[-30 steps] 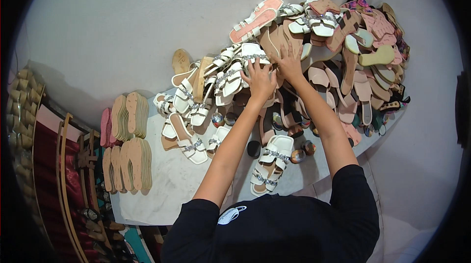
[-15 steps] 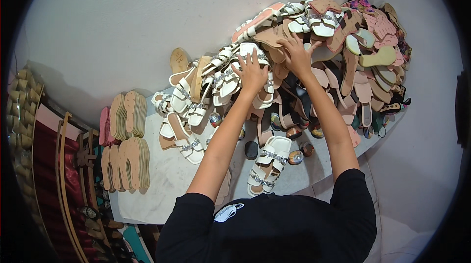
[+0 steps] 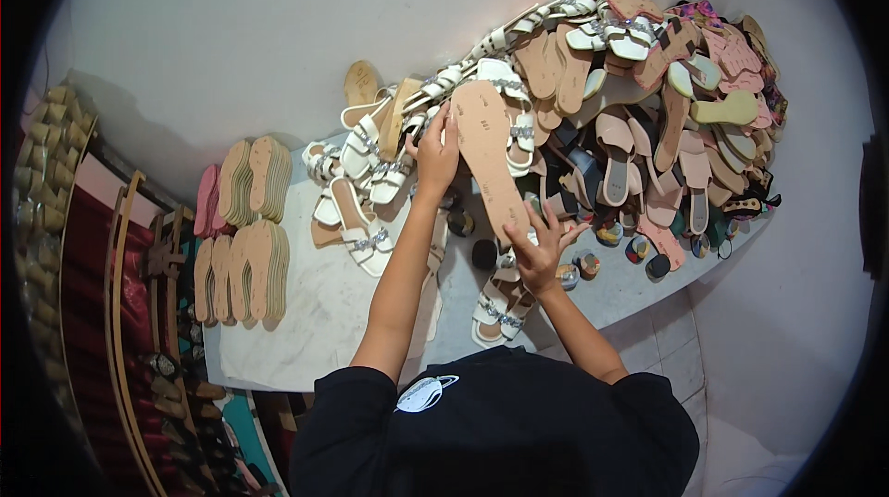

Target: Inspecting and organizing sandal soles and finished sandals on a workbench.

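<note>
A tan shoe sole (image 3: 486,145) with small marks on its face stands tilted up over the front of a shoe pile. My left hand (image 3: 435,159) is closed on its left edge near the wide end. At its narrow end, my right hand (image 3: 540,251) touches the edge with the thumb side while its other fingers are spread apart. White strappy sandals (image 3: 370,145) with silvery trim lie left of and behind the sole. Below my right hand rests a white sandal (image 3: 500,312), partly covered by the hand and arm.
Neat stacks of tan soles (image 3: 259,261) stand on the left of the pale tabletop (image 3: 319,339), beside pink soles (image 3: 208,201). Nude slides (image 3: 616,150) and pink pieces (image 3: 736,57) heap up at right. Round heels (image 3: 588,264) lie along the front. Shelves of shoes (image 3: 46,191) stand far left.
Both hands have come down and nearer from the top of the pile. My left hand now grips a tan sole, and my right hand is at its narrow end. The view has shifted slightly.
</note>
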The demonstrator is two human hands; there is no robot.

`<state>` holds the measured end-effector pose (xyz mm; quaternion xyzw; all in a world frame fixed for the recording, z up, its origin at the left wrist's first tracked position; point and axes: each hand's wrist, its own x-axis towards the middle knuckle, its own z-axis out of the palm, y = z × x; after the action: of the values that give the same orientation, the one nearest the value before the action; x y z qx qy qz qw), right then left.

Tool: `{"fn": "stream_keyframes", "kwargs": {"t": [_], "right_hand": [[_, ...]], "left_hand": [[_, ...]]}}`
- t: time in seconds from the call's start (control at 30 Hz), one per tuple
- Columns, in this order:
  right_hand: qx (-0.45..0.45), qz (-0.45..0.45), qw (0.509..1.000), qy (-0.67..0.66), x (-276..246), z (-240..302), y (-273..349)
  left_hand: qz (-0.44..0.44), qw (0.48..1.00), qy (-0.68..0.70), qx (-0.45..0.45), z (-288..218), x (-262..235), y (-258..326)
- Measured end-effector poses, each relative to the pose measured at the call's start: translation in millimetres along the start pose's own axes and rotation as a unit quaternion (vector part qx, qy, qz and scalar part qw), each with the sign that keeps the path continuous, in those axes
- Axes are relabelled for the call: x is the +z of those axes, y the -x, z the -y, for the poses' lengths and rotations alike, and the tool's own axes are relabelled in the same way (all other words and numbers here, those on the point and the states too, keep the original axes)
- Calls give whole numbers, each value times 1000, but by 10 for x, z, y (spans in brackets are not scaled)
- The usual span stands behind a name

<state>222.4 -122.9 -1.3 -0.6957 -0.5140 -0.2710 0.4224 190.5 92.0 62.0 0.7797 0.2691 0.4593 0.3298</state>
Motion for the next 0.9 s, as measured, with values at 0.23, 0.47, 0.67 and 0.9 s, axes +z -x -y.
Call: {"fn": "stream_keyframes", "kwargs": {"t": [0.23, 0.47, 0.67, 0.9], "right_hand": [[-61, 124, 976, -170, -27, 296, 255], [-134, 168, 971, -104, 215, 617, -618], [-164, 225, 960, 39, 626, 1308, -818], [-220, 324, 917, -71, 694, 2031, -53]], "left_hand": [[0, 959, 266, -98, -10, -597, 486], [49, 932, 330, -140, 8, -1118, 1076], [95, 911, 370, -157, 87, -1733, 1304], [62, 920, 348, -167, 486, -2407, 1416]]}}
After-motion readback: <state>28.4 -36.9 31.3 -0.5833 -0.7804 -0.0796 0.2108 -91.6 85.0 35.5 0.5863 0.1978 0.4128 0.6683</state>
